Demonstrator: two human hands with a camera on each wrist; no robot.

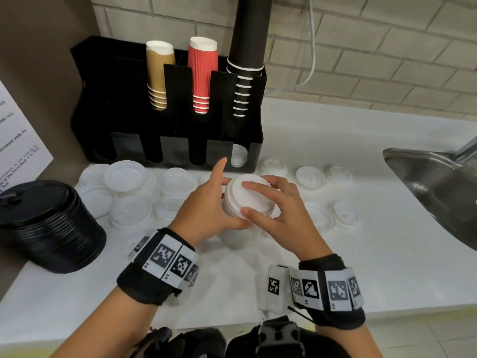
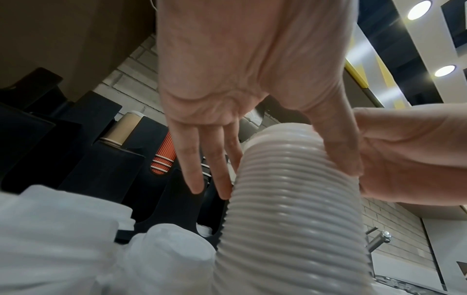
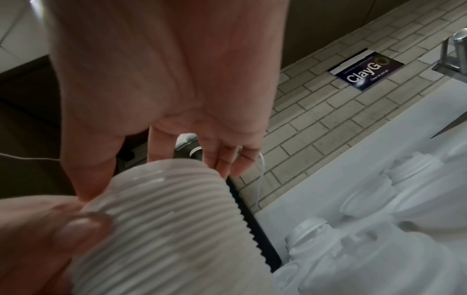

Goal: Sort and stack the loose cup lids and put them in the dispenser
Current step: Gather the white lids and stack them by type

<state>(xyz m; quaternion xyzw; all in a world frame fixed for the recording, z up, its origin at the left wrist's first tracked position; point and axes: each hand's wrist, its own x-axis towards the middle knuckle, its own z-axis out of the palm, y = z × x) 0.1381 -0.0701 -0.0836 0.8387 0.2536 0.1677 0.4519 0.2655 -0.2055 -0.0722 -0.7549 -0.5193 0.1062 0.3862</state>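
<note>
- Both hands are on a tall stack of white lids (image 1: 242, 202) that stands on the white bench (image 1: 361, 254), in front of the black dispenser (image 1: 165, 130).
- The left hand (image 1: 206, 205) has its grip round the stack's left side: thumb pressed on the near side, fingers reaching round the far side, index finger lifted and pointing at the dispenser.
- The right hand (image 1: 278, 210) lies over the top of the stack, fingers spread and lightly bent; one fingertip rests on the top lid, the thumb on the near rim. It looks more like steadying than clamping.
- From the left wrist view the stack's ribbed side (image 2: 290, 199) shows plainly, with the thumb across it.
- Loose white lids (image 1: 129, 187) lie scattered on the bench left of the hands, and a few more lie to the right (image 1: 312, 177).
- A stack of black lids (image 1: 49, 223) stands at the far left of the bench.
- The dispenser's upper slots hold tan cups (image 1: 158, 73), red cups (image 1: 202, 73) and black cups (image 1: 247, 47); its lower right slot shows some white lids (image 1: 238, 156).
- A steel sink (image 1: 438, 187) sits at the right.
</note>
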